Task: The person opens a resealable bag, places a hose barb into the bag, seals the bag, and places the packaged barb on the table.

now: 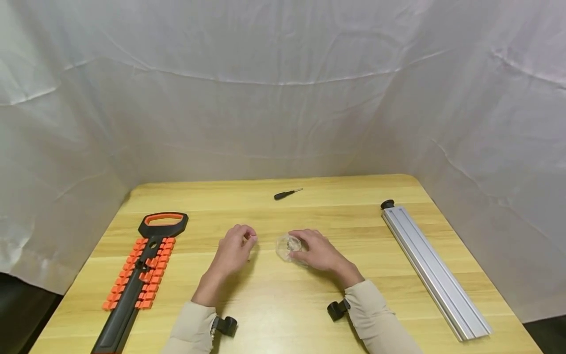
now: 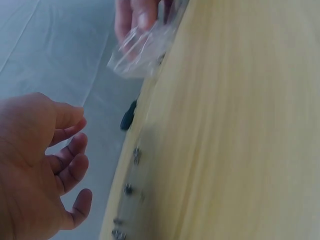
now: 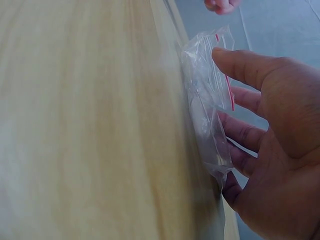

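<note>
My right hand (image 1: 316, 250) holds a small clear zip bag (image 3: 202, 95) with a red seal line, thumb on one side and fingers on the other. The bag rests low at the tabletop, and small metal bits show through it in the head view. To its left, my left hand (image 1: 234, 248) hovers just over the table. Its fingers hang loosely curled, thumb tip close to the index finger, and nothing shows between them. Beneath it, several small metal screws (image 2: 136, 155) lie on the wood in the left wrist view.
A black-handled screwdriver (image 1: 285, 194) lies toward the back of the wooden table (image 1: 345, 196). At left is a long black tool (image 1: 126, 290) with orange side clips and a loop handle. An aluminium rail (image 1: 435, 270) with a black knob lies at right. Grey cloth surrounds the table.
</note>
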The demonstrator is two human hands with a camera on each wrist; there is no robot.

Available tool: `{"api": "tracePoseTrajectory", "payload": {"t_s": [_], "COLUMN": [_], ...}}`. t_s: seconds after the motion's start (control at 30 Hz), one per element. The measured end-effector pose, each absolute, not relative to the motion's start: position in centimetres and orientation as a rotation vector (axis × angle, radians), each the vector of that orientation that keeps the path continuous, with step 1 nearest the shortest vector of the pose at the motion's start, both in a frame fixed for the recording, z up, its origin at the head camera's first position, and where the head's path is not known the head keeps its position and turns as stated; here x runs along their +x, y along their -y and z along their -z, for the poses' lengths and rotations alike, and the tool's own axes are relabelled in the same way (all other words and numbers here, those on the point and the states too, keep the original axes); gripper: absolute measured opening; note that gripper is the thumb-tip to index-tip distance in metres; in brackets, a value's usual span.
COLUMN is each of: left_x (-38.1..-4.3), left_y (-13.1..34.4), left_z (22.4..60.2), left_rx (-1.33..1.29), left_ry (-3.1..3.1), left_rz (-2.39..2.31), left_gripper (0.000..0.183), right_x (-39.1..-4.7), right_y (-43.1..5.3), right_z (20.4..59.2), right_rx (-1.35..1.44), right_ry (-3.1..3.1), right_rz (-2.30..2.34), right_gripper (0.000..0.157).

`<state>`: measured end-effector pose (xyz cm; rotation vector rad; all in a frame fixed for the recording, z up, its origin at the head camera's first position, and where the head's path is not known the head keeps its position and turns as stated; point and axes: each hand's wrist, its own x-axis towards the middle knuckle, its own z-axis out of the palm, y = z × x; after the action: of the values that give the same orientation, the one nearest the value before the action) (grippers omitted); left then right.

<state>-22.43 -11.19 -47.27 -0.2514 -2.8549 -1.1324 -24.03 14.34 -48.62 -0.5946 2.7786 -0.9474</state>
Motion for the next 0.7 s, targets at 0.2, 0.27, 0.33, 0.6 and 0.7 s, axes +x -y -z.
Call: {"api": "tracePoseTrajectory", "payload": {"t_s": [0.2, 0.27, 0.33, 0.6, 0.7], "left_x": [-22.3, -22.3, -22.3, -22.0, -21.8], "left_y": [12.6, 13.0, 13.5, 15.1, 15.5], "left_z": [47.4, 47.7, 47.9, 48.1, 48.1], "left_rx": [-0.216, -0.209, -0.193, -0.163, -0.138], "left_ry": [2.846, 2.85, 2.858, 2.902, 2.927], "left_rz": [1.155, 1.16, 1.159, 1.105, 1.077], "left_gripper": [0.013, 0.013, 0.014, 0.017, 0.018], "right_x": [-23.9, -23.8, -23.7, -23.9, -24.0], "right_y": [-14.4, -14.4, -14.3, -14.5, -14.6], "right_z": [48.4, 48.4, 48.4, 48.3, 48.4], "right_rx": [-0.591, -0.584, -0.579, -0.577, -0.575], "right_ry": [-2.77, -2.768, -2.766, -2.752, -2.752], "right_rz": [0.964, 0.966, 0.966, 0.974, 0.972], "right_gripper": [0.056, 0.056, 0.056, 0.056, 0.056]}}
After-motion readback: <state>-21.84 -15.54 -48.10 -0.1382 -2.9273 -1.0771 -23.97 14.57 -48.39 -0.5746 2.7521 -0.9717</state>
